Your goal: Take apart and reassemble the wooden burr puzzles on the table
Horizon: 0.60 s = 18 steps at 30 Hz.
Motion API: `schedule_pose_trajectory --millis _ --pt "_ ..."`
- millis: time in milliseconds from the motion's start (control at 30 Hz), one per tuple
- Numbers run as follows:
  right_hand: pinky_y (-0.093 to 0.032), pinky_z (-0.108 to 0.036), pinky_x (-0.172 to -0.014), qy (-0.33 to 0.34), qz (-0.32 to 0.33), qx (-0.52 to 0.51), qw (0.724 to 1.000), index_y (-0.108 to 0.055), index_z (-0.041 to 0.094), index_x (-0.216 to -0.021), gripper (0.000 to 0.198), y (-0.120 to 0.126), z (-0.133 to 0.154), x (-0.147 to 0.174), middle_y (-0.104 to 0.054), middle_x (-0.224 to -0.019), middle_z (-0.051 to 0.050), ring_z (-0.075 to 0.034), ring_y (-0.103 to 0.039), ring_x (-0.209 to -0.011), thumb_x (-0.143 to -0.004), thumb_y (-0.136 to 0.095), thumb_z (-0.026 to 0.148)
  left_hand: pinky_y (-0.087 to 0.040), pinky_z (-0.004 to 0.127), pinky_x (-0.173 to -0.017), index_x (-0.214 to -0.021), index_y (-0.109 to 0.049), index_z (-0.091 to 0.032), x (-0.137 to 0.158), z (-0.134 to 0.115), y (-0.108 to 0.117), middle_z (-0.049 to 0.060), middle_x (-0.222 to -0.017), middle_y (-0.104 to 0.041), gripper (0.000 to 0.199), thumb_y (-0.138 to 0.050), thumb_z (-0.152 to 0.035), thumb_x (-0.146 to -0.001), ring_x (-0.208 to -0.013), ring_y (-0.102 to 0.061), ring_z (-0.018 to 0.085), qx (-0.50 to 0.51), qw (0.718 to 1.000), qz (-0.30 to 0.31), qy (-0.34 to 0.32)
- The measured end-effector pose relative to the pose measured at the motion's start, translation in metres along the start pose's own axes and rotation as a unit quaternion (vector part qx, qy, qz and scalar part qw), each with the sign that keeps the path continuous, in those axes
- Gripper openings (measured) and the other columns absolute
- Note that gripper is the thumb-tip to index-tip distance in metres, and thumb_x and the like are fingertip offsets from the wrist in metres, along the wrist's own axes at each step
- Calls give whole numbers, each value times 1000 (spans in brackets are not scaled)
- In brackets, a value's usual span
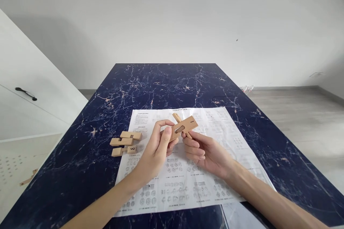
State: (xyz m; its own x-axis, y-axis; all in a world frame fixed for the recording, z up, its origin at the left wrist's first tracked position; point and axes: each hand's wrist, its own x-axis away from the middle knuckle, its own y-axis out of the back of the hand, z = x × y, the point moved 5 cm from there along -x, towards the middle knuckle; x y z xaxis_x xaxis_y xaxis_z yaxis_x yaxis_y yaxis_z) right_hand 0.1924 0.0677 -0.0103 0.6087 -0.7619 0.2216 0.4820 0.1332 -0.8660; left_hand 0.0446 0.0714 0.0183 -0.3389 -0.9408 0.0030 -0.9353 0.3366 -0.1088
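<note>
My left hand (159,142) grips a flat wooden puzzle piece (191,123) that has a slot through it and a dark mark near its far end. A second, narrower wooden puzzle piece (176,117) crosses behind it; its lower end is pinched in the fingers of my right hand (200,147). The two pieces meet at an angle, and whether they interlock is hidden. Left of my hands lie several loose wooden puzzle pieces (118,141) with notches. One notched block (132,149) bears the number 3.
Beneath my hands a printed instruction sheet (217,125) is spread on the dark blue marbled table (161,86). At the near edge lies a clear, glossy flat item (239,216). A white cabinet door with a black handle (26,93) stands at the left; a pale wall rises behind.
</note>
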Motion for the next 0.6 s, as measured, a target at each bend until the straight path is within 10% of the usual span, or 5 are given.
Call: schedule_pose_trajectory --millis 600 --pt "-32 -17 -46 -14 47 23 999 -64 14 -84 27 -8 -9 3 -31 -58 10 -6 -20 -46 -102 -71 33 -28 25 -52 -121 -43 -27 -2 14 -3 -6 -73 -45 45 -51 -68 -105 -58 -32 12 17 997 19 70"
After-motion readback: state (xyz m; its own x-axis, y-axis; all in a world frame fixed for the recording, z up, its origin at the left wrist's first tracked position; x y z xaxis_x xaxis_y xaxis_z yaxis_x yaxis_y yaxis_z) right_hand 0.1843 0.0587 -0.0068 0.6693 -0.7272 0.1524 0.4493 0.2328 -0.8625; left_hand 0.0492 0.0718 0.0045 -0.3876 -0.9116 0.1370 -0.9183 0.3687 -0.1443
